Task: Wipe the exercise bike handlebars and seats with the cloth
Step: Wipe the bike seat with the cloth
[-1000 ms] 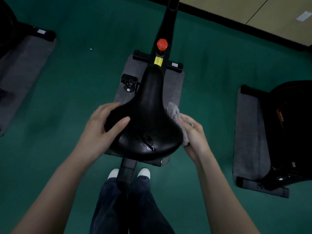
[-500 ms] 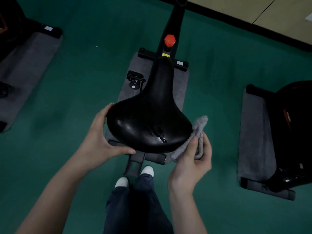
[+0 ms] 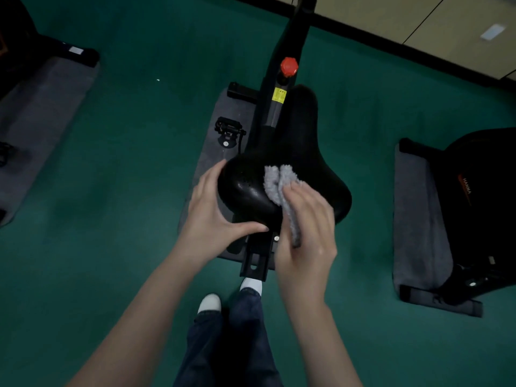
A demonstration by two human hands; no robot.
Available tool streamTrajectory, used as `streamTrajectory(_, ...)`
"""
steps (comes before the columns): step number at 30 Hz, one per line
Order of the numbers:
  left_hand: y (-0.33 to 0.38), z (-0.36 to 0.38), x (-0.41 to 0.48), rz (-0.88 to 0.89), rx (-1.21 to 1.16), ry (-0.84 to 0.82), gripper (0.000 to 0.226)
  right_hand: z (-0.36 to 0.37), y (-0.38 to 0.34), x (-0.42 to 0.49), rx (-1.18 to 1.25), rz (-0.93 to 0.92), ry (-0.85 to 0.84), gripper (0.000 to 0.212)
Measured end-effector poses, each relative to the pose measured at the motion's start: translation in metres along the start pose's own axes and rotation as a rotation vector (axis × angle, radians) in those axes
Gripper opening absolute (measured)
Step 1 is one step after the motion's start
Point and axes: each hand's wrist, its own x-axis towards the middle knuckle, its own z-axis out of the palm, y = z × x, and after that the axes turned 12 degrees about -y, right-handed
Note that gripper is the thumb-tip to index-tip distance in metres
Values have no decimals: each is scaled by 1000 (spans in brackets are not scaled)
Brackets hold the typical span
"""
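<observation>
The seat [image 3: 304, 152] stands in the middle of the view, its wide rear end nearest the person and its narrow nose pointing away toward a red knob [image 3: 289, 67] on the black frame. The bike rests on a grey mat [image 3: 215, 152] with a pedal [image 3: 227, 128] just left of the frame. Green floor [image 3: 134, 141] lies open on both sides of this mat. Farther left is another grey mat [image 3: 42, 113], and well to the right a second bike [image 3: 480, 208] sits on its own mat [image 3: 416, 219]. A dark skirting [image 3: 363, 27] edges the floor at the top right. The person's white shoes [image 3: 210, 303] stand just behind the seat post.

The left hand [image 3: 212, 210] cups the seat's left rear corner, fingers curved along the side edge and thumb hooked under the back rim. The right hand [image 3: 307, 227] holds the grey cloth [image 3: 275, 180] and presses it on the seat's top toward the left rear; its fingers bend over the cloth, which sticks out past the fingertips and trails down beside the thumb. The two hands are close together, separated only by the seat's rear edge.
</observation>
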Motion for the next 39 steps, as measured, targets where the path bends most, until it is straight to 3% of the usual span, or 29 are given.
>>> streamTrajectory(2, 0, 0, 0, 0, -12, 1, 122, -5, 3, 8, -18, 10, -13, 30)
streamTrajectory(7, -1, 2, -1, -5, -32, -5, 124, -14, 10, 73, -97, 270, -46, 26)
streamTrajectory(9, -2, 2, -1, -2, -41, -5, 124, -10, 7, 93, -111, 293, -104, 25)
streamTrajectory(13, -3, 4, -2, 1, -53, 12, 124, 3, -14, 83, -148, 20, -304, 26)
streamTrajectory(17, -2, 8, -5, -31, -75, 51, 127, -12, -5, 56, -59, -194, -396, 30)
streamTrajectory(25, -4, 24, -14, -99, -200, 142, 120, -7, -13, 72, -58, -169, -410, 26)
streamTrajectory(28, -5, 33, -17, -111, -259, 179, 115, 10, -25, 96, -140, -245, -597, 23)
streamTrajectory(33, -6, 55, -24, -142, -443, 282, 87, -7, -15, 87, -105, -621, -889, 22)
streamTrajectory(37, -7, 70, -25, -122, -606, 309, 102, -30, 0, 79, -132, -736, -996, 28)
streamTrajectory(39, -6, 76, -25, -116, -637, 346, 95, -24, -8, 90, -174, -780, -1044, 27)
